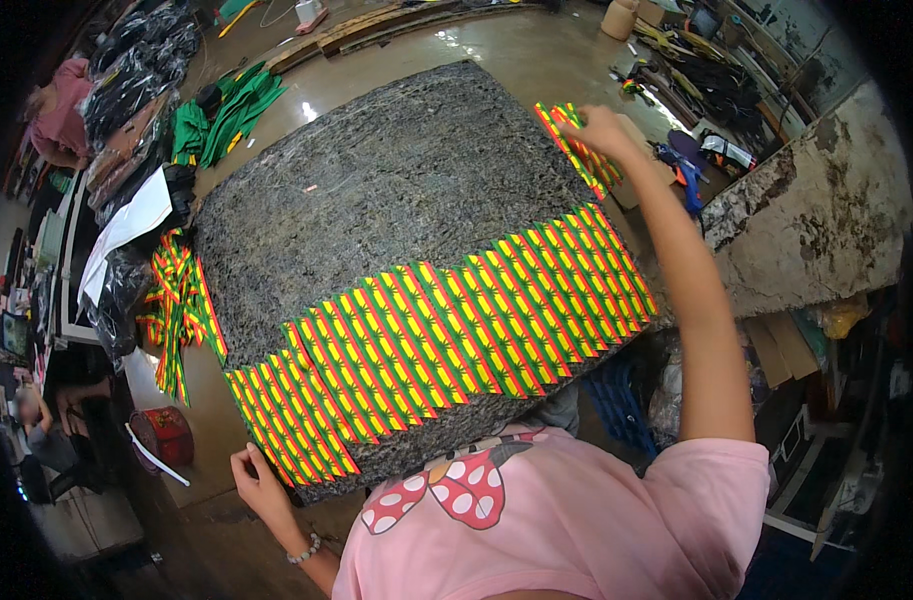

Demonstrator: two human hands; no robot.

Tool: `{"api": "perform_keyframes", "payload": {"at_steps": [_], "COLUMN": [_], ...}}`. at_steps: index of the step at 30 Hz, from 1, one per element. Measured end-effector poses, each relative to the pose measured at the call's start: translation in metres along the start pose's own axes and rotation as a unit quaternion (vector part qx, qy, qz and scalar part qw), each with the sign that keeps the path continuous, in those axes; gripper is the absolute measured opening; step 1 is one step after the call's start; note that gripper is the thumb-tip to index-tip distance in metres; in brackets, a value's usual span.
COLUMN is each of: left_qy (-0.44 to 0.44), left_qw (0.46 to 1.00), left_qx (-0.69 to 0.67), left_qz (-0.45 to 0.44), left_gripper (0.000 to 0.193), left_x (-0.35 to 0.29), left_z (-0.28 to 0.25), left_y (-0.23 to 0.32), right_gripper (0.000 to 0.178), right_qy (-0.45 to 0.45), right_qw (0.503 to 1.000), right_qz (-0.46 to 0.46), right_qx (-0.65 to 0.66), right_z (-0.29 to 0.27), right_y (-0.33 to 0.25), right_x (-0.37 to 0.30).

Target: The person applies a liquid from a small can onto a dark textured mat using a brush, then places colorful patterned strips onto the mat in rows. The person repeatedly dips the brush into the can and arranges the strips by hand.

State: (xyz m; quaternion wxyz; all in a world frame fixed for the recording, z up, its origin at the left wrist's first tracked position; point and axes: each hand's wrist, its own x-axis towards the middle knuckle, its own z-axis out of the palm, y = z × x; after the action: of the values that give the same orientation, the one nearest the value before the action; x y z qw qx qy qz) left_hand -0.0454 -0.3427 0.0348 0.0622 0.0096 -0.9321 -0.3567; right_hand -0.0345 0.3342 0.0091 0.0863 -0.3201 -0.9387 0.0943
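Note:
Many printed ribbon strips point(446, 330), striped red, yellow and green with dark leaf shapes, lie side by side in a slanting band across a rough dark grey work surface point(376, 170). My right hand point(604, 138) reaches to the far right corner, its fingers closed on a small group of the same ribbon strips point(584, 160). At the near left corner, my left hand point(261, 488) rests by the edge, thumb and fingers apart, close to the ends of the laid strips. Nothing shows in it.
Loose striped ribbons point(176, 310) hang in a tangle off the left edge. Beyond them lie green fabric point(226, 115) and plastic-wrapped bundles point(146, 60). A worn slab point(816, 220) and a blue tool point(688, 178) are on the right. A red tin point(163, 435) stands on the floor.

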Motion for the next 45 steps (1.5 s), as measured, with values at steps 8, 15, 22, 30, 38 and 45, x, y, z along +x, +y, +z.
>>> {"api": "perform_keyframes", "payload": {"at_steps": [8, 15, 22, 30, 38, 45], "left_qy": [0.001, -0.007, -0.046, -0.076, -0.045, -0.076], "left_qw": [1.000, 0.998, 0.993, 0.989, 0.995, 0.986], "left_qx": [-0.012, -0.057, -0.107, -0.117, -0.094, -0.111], "left_qz": [-0.001, -0.038, -0.022, -0.047, -0.002, -0.097], "left_gripper": [0.030, 0.021, 0.018, 0.020, 0.020, 0.022], "left_x": [-0.002, -0.002, -0.003, 0.001, -0.002, 0.005], "left_z": [0.006, 0.007, 0.002, 0.000, 0.003, 0.006], "left_y": [0.001, 0.008, 0.007, 0.012, 0.004, 0.000], "right_gripper": [0.050, 0.042, 0.027, 0.040, 0.031, 0.015], "right_qy": [-0.075, -0.063, -0.029, -0.055, -0.164, 0.053], "right_qw": [0.989, 0.998, 0.941, 0.993, 0.968, 0.903], "right_qz": [0.123, 0.021, 0.135, 0.077, 0.163, 0.151], "right_qx": [-0.015, -0.004, 0.310, -0.072, 0.093, 0.399], "right_z": [0.025, 0.045, 0.027, 0.023, 0.013, -0.047], "right_y": [-0.014, -0.003, 0.049, 0.004, -0.010, 0.007], "right_x": [0.025, 0.051, 0.054, 0.026, 0.032, 0.038]}}
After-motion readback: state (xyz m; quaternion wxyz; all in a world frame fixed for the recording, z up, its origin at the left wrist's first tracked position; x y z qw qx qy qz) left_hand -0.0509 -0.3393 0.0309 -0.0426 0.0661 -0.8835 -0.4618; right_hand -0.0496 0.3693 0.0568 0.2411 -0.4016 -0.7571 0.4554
